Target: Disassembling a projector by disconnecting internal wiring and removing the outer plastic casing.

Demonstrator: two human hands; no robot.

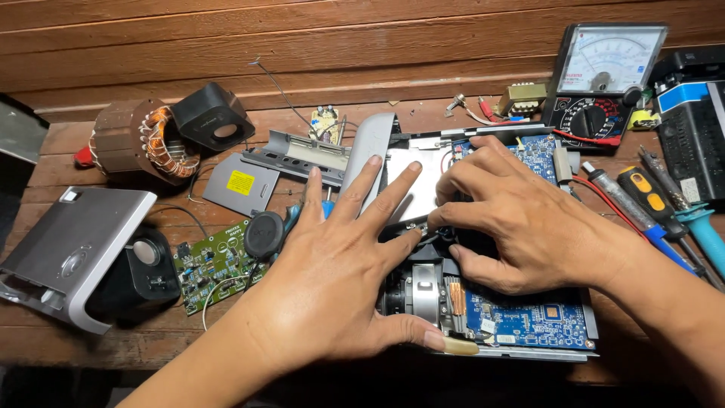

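Observation:
An opened electronic device (pixel 521 321) with a blue circuit board, a lens unit and a shiny metal plate (pixel 423 177) lies on the wooden bench. My left hand (pixel 340 264) rests flat on the device with fingers spread, index and middle fingertips on the metal plate. My right hand (pixel 513 215) covers the device's middle, its thumb and forefinger pinched on a small dark part (pixel 423 227) beside a red wire. What lies under the palm is hidden.
At left lie a grey housing shell (pixel 72 253), a green circuit board (pixel 211 264), a copper-wound motor stator (pixel 143 140) and a black cube (pixel 215 117). At right sit an analog multimeter (pixel 604 79), screwdrivers (pixel 649 200) and a black box (pixel 695 121).

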